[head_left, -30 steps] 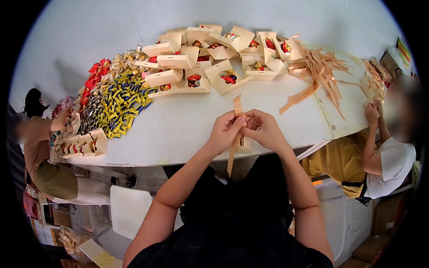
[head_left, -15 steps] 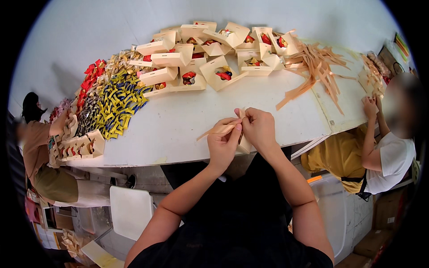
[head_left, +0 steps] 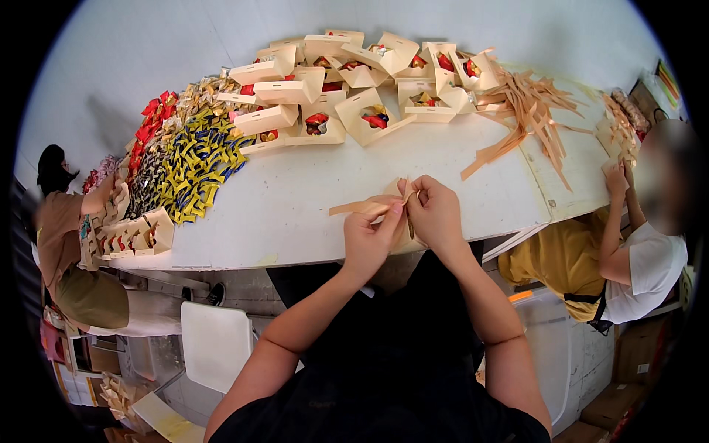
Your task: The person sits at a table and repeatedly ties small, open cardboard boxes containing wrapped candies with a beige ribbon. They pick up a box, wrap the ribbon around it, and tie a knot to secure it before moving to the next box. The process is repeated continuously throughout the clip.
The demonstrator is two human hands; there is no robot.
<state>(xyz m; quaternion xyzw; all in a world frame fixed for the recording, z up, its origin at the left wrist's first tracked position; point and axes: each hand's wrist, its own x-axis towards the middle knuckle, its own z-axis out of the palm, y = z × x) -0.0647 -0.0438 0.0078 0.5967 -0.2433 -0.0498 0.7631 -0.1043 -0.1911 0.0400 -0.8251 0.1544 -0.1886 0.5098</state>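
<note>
Close to the near table edge, my left hand (head_left: 371,238) pinches a peach-tan ribbon (head_left: 357,207), whose loose tail sticks out to the left. Opposite it, the fingers of my right hand (head_left: 437,215) are closed on the same ribbon, with a small loop showing between the two hands. Under the hands lies a small cream cardboard box (head_left: 406,241), mostly covered by my fingers. Whether the ribbon is knotted cannot be made out.
Open cream boxes (head_left: 317,127) with wrapped sweets are heaped at the back. Yellow-and-blue wrapped sweets (head_left: 196,166) lie left; loose ribbons (head_left: 528,122) lie right. One person (head_left: 66,229) works at the left, another (head_left: 639,251) at the right. A white stool (head_left: 216,345) stands below.
My right fingers have drawn slightly up and right, and a ribbon loop now shows between my hands. More of the box's top is visible. The view has shifted slightly.
</note>
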